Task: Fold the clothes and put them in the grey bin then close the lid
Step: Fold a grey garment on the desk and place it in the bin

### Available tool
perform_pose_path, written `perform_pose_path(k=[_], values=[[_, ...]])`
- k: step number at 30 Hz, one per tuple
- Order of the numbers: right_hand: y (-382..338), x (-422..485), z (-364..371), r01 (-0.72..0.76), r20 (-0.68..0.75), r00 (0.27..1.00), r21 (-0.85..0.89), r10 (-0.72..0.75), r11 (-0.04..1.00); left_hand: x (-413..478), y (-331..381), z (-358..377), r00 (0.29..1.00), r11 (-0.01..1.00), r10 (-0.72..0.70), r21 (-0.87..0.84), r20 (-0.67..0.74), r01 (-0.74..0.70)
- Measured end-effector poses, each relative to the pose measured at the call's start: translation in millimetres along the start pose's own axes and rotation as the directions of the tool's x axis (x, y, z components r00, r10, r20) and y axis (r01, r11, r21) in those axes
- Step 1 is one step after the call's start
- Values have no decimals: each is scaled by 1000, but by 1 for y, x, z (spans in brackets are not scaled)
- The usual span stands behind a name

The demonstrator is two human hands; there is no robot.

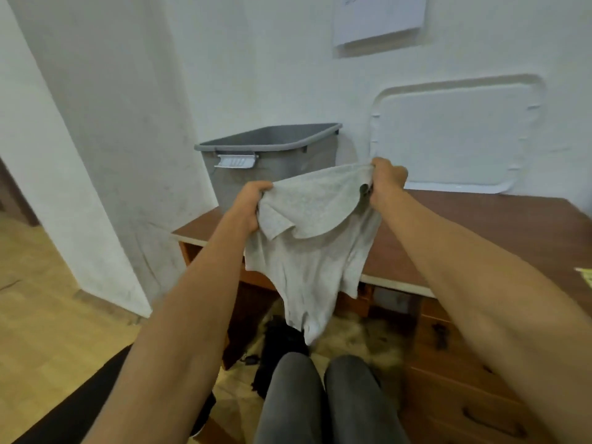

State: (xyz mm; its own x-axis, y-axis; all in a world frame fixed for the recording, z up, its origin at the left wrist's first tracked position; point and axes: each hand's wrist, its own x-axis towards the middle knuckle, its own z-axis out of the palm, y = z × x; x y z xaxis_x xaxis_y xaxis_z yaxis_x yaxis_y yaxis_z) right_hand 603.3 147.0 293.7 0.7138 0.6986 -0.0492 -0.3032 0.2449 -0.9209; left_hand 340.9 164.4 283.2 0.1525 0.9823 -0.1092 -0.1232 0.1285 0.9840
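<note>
Head view: your left hand (251,205) and right hand (386,184) each clench a top corner of the grey shirt (307,251), which hangs in front of the desk (480,225). Pull it taut, lay it flat on the wood, then fold. The grey bin (272,145) stands open behind, and the lid (448,136) leans against the wall.
</note>
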Motion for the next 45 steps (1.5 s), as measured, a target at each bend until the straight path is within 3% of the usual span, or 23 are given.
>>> perform_pose_path(k=[4,7,11,16,18,21,25,29,32,37,45], values=[[-39,28,-62,72,-148,987,18,-68,997,8,-3,74,975,995,-87,57,207,77],[-66,45,-108,129,-272,954,0,-124,992,18,1,128,951,987,-129,130,280,95],[-92,61,-156,209,-382,902,-18,-200,978,32,11,182,953,979,-128,187,273,78],[-118,96,-199,308,-411,854,-95,-319,947,59,13,235,971,994,-106,61,214,95],[-120,114,-206,290,-405,861,-107,-308,951,82,9,251,979,994,-106,45,175,100],[-106,142,-207,175,-403,898,-47,-179,983,97,1,270,975,984,-142,132,172,120],[-72,173,-208,55,-435,896,-85,-87,995,122,-18,278,933,947,-301,180,195,268],[-46,200,-202,14,-333,942,168,44,986,200,-52,273,882,898,-439,95,172,429],[-28,218,-197,39,-310,949,307,61,951,199,-57,275,885,874,-433,-161,169,458],[6,250,-194,81,-431,900,314,66,946,219,-77,282,905,767,-405,-488,134,416],[24,298,-194,127,-493,869,303,42,944,275,-98,286,916,644,-381,-674,126,361]])
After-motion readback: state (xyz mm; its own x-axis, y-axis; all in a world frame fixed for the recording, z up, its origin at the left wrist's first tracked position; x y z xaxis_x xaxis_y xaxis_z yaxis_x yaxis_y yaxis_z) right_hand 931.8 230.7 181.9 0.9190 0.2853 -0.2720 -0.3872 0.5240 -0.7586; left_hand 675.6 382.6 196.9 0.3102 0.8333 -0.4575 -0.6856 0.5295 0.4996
